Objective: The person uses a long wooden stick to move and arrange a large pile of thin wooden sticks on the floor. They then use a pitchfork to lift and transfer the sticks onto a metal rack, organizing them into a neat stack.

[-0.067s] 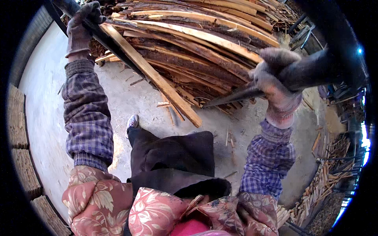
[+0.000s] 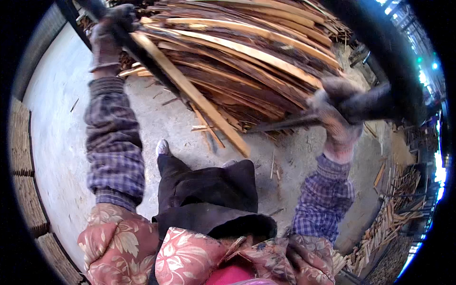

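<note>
Both my arms reach forward in gloves and checked sleeve covers. At the upper left, my left hand (image 2: 113,35) is closed around a long dark bar (image 2: 154,69) that slants down toward the middle. On the right, my right hand (image 2: 335,104) wraps round a second dark bar (image 2: 285,123), thick near the hand and narrowing toward the middle. Motion blurs this hand. Between the bars lies a big heap of rough wood strips (image 2: 237,61), many with bark on. One pale squared plank (image 2: 209,111) sticks out toward me beside the left bar.
Grey concrete floor (image 2: 57,142) surrounds my feet, with wood splinters scattered on it. Stacked wood bundles (image 2: 28,199) line the left edge. Loose offcuts (image 2: 380,237) are heaped at the lower right. A large dark beam (image 2: 370,42) crosses the upper right.
Both hands and the bars sit slightly farther right and lower in the picture. The wood heap has also shifted a little to the right. Both grips are kept.
</note>
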{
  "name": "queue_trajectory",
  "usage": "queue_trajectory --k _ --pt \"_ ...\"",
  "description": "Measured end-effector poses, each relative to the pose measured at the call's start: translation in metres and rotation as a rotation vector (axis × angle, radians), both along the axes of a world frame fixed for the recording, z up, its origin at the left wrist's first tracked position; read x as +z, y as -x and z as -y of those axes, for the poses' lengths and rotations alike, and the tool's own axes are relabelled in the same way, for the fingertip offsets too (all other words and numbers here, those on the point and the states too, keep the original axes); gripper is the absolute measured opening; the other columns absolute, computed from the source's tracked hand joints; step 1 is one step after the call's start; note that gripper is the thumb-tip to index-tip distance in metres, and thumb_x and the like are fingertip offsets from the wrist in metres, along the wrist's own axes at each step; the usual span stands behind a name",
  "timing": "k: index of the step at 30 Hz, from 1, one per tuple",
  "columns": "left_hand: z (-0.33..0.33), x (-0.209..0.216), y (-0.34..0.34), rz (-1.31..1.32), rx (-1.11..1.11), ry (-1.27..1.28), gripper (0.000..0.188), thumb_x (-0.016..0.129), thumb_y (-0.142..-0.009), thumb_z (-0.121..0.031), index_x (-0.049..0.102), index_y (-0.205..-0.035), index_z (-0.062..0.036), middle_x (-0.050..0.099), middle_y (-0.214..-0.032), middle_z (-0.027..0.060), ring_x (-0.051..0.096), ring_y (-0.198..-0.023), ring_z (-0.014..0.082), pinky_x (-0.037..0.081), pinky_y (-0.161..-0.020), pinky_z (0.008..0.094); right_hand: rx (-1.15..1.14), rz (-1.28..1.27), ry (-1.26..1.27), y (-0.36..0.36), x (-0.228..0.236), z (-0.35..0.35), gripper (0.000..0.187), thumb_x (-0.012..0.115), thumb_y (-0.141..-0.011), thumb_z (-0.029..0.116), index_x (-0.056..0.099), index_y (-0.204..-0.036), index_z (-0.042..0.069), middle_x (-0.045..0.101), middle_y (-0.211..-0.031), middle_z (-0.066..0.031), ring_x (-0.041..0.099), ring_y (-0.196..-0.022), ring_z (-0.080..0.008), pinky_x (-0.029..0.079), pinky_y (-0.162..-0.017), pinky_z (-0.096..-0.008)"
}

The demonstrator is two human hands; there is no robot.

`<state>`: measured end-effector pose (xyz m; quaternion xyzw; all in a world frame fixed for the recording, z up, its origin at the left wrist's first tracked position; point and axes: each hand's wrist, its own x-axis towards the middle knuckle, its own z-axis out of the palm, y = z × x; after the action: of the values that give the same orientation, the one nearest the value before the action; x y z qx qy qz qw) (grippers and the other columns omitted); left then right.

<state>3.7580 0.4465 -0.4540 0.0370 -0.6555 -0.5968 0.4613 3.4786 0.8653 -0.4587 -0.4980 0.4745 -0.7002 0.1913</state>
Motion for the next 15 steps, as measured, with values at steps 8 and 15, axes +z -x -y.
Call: queue_trajectory --k 8,15 --pt "-0.135 0.027 0.058 -0.005 0.004 -0.144 0.024 0.063 -0.077 -0.018 0.062 -0.093 0.0003 0.064 -0.083 0.0078 0.061 -0.073 0.0152 0.050 -0.071 0.0282 -0.884 0.174 0.024 0.009 -0.013 -0.057 0.024 0.058 -0.078 0.018 0.055 -0.095 0.001 0.056 -0.076 -0.0064 0.055 -0.074 -0.0163 0.047 -0.072 -0.0316" --pt "-0.114 0.013 0.065 0.227 0.044 -0.121 0.029 0.073 -0.062 -0.017 0.061 -0.086 -0.0085 0.061 -0.071 0.0059 0.061 -0.065 0.0177 0.050 -0.063 0.0294 -1.234 0.364 -0.089 0.012 -0.012 -0.003 0.026 0.040 -0.086 0.030 0.047 -0.096 0.006 0.048 -0.089 -0.0066 0.049 -0.084 -0.0175 0.042 -0.079 -0.0314"
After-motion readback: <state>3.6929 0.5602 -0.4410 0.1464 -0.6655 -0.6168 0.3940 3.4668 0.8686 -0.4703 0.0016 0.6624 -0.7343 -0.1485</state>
